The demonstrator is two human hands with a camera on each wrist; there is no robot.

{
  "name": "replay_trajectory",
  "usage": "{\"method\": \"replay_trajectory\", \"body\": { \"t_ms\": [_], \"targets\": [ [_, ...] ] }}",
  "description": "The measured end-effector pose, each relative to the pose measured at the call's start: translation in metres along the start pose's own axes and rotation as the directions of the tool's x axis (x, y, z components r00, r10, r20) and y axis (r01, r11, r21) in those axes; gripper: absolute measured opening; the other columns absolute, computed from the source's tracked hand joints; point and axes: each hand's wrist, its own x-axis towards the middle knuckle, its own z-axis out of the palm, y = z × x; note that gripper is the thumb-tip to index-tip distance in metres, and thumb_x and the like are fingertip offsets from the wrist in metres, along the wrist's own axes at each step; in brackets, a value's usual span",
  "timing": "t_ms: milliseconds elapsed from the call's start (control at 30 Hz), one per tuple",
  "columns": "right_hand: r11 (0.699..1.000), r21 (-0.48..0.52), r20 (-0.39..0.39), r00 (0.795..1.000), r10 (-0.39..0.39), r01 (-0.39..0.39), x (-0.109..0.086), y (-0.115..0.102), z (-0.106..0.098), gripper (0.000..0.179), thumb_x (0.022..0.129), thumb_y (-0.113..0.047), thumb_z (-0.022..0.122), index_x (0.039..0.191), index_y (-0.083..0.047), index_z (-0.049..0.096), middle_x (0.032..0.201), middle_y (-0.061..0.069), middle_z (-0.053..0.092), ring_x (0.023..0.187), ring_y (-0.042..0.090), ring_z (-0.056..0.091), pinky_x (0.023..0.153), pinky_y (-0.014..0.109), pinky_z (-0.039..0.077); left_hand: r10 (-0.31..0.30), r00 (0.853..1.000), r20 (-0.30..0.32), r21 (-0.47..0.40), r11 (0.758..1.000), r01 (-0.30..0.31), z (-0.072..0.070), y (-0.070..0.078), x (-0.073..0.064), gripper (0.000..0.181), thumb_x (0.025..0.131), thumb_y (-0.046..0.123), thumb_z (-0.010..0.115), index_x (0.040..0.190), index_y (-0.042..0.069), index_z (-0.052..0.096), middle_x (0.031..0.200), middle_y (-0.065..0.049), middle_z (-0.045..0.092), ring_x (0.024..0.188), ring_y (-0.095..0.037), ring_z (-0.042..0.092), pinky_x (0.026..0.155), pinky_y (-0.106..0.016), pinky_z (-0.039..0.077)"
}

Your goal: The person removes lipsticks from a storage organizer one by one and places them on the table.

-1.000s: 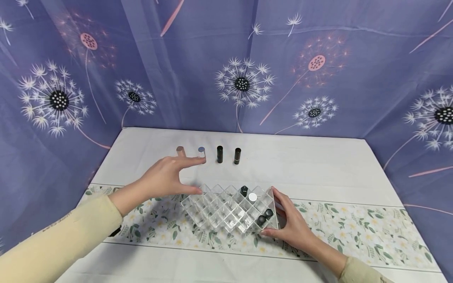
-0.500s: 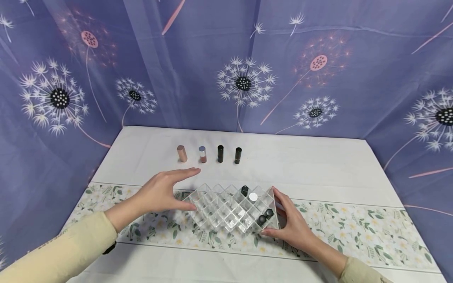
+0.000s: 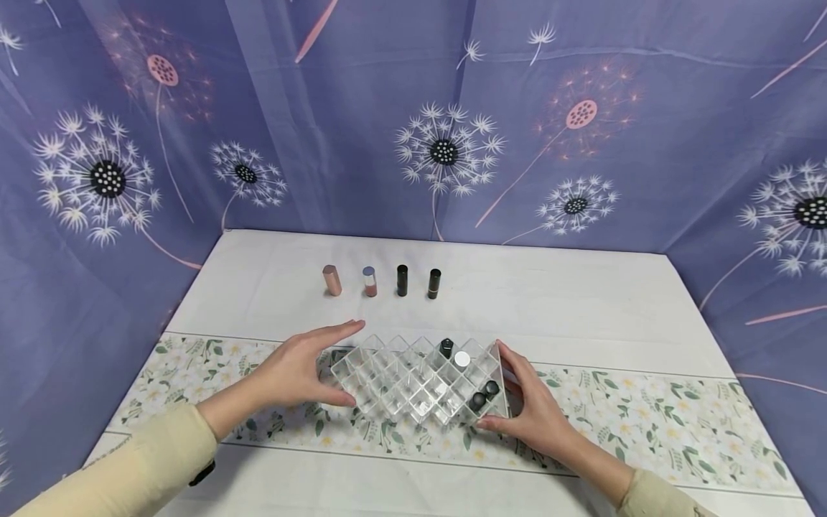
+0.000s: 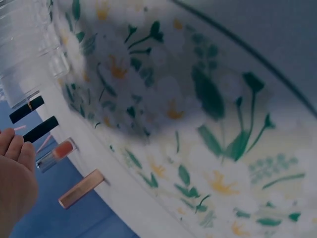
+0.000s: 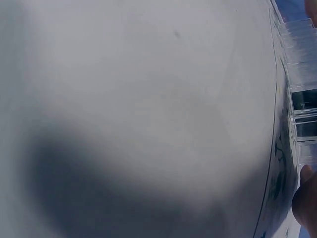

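A clear acrylic lipstick organizer (image 3: 423, 402) with diamond compartments stands in front of me. My right hand (image 3: 539, 413) grips its right end, thumb at the near side and fingers behind. Beside the left end is my left hand (image 3: 297, 370), its thumb and fingers spread wide with nothing between them. In the organizer's right part sit a black hexagonal cap (image 3: 446, 348), a white round cap (image 3: 461, 360) and two black caps (image 3: 491, 390). Behind it stand a rose-gold lipstick (image 3: 332, 281), a lip gloss with a silvery cap (image 3: 370, 282) and two black lipsticks (image 3: 402, 281).
A white table (image 3: 581, 309) carries a floral strip (image 3: 646, 424) under the organizer. Purple curtains (image 3: 349, 143) printed with dandelions rise behind and at both sides. The rose-gold lipstick (image 4: 81, 189) also shows in the left wrist view, past the hand.
My left hand has drawn back from near the upright lipsticks, toward me and down to the organizer's left end. The right hand keeps its hold in the same place.
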Motion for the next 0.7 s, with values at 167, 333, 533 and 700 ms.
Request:
{"method": "replay_trajectory", "body": {
  "t_ms": [167, 333, 533, 700],
  "targets": [
    [1.0, -0.002, -0.002, 1.0, 0.002, -0.002, 0.0, 0.0, 0.0, 0.126, 0.07, -0.021, 0.103, 0.17, -0.008, 0.026, 0.163, 0.019, 0.043, 0.147, 0.02, 0.047, 0.114, 0.013, 0.04, -0.015, 0.999, 0.03, -0.087, 0.996, 0.018, 0.009, -0.005, -0.001, 0.115, 0.069, 0.058, 0.097, 0.165, 0.025, 0.044, 0.163, -0.006, 0.051, 0.146, -0.038, 0.051, 0.117, -0.063, 0.045],
    [1.0, 0.0, -0.004, 1.0, 0.002, -0.002, -0.001, 0.0, 0.0, 0.125, 0.071, -0.022, 0.102, 0.17, -0.009, 0.026, 0.163, 0.019, 0.043, 0.147, 0.007, 0.044, 0.114, 0.012, 0.04, -0.031, 0.999, 0.034, -0.167, 0.985, 0.036, 0.017, -0.009, -0.001, 0.116, 0.069, 0.053, 0.099, 0.166, 0.02, 0.043, 0.163, -0.006, 0.051, 0.145, -0.039, 0.052, 0.117, -0.063, 0.044],
    [1.0, -0.004, -0.005, 1.0, -0.002, 0.002, -0.001, 0.0, 0.001, 0.125, 0.071, -0.022, 0.102, 0.17, -0.01, 0.026, 0.163, 0.018, 0.043, 0.147, 0.007, 0.044, 0.114, 0.012, 0.04, -0.026, 0.999, 0.045, -0.206, 0.978, 0.035, 0.026, -0.01, -0.002, 0.12, 0.068, 0.051, 0.1, 0.167, 0.021, 0.04, 0.165, -0.005, 0.048, 0.148, -0.038, 0.049, 0.12, -0.063, 0.041],
    [1.0, -0.002, -0.002, 1.0, 0.002, -0.002, -0.001, 0.0, 0.001, 0.125, 0.072, -0.021, 0.102, 0.17, -0.01, 0.026, 0.163, 0.018, 0.043, 0.148, 0.013, 0.045, 0.114, 0.013, 0.04, -0.023, 0.999, 0.044, -0.21, 0.977, 0.032, 0.032, -0.008, -0.001, 0.121, 0.067, 0.05, 0.101, 0.167, 0.021, 0.039, 0.166, -0.007, 0.047, 0.149, -0.039, 0.048, 0.12, -0.064, 0.04]
  ]
}}
